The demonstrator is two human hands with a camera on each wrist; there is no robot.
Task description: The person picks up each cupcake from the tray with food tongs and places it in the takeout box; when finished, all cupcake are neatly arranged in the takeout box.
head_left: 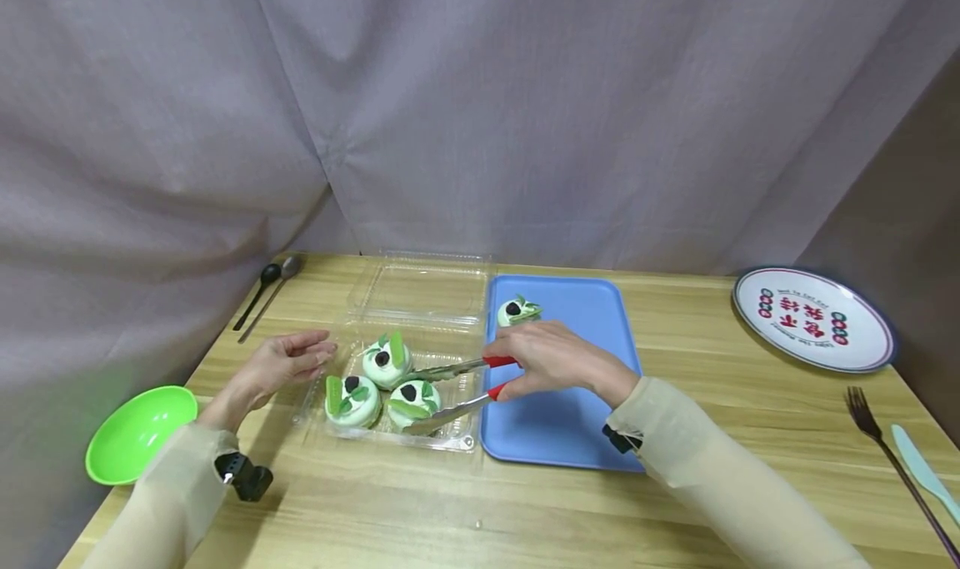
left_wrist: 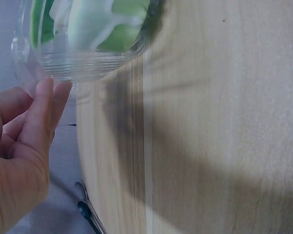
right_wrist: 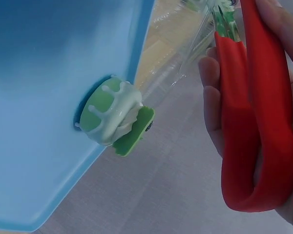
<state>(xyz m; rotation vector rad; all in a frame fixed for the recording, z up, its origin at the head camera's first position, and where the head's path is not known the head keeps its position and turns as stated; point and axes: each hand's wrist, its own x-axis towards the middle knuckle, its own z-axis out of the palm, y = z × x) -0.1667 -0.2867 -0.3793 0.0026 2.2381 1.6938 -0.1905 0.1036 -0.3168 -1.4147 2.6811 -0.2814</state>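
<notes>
My right hand (head_left: 551, 354) grips a pair of tongs (right_wrist: 263, 126) by their red handles. The metal arms reach left over a clear plastic container (head_left: 450, 442), spread apart on either side of the front-right cake (head_left: 412, 404). Two more pale-green cakes sit beside it: a rear cake (head_left: 386, 361) and a left cake (head_left: 352, 402), decorated with dark berries and green slices. At the container's left side my left hand (head_left: 281, 365) has its fingers extended, fingertips (left_wrist: 46, 85) right at the clear rim. Another cake (right_wrist: 110, 112) stands on the blue tray (right_wrist: 44, 112).
The container's clear lid (head_left: 427, 290) lies folded back behind it. A green bowl (head_left: 142, 434) is at the left edge, two spoons (head_left: 262, 290) behind it. To the right are a printed white plate (head_left: 813, 319), a fork (head_left: 873, 427) and a pale-blue knife (head_left: 922, 469).
</notes>
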